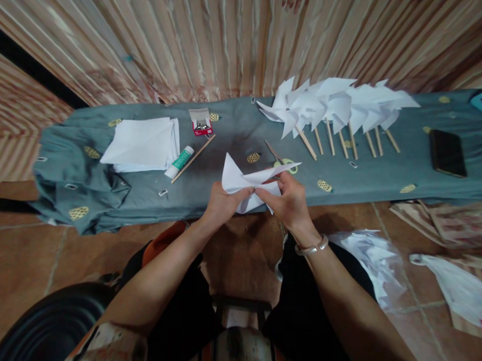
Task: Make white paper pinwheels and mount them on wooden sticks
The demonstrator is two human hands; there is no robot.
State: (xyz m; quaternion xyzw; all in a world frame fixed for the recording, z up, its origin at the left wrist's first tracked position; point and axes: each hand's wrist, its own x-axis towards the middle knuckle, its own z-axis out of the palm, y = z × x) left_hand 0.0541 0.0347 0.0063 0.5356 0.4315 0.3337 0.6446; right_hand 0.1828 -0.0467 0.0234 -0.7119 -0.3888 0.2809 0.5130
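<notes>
Between my two hands is a white paper pinwheel (241, 179), its blades partly folded in toward the middle, held over the table's front edge. My left hand (226, 200) grips its left side, the thumb pressed near the centre. My right hand (286, 198) pinches the right side, its thumb meeting the left thumb at the centre and its fingers behind the paper. Just beyond the right hand lie scissors (289, 165) with light green handles, partly covered by the paper. Whether a pin is under the thumbs is hidden.
On the cloth-covered table (227, 142) lie a paper stack (141, 143), a glue stick (179, 162), a wooden stick (193, 159) and an open red box of pins (202, 125). Finished pinwheels on sticks (329, 107) line the back right, near a phone (447, 152). Plastic bags (376, 263) rest on the floor.
</notes>
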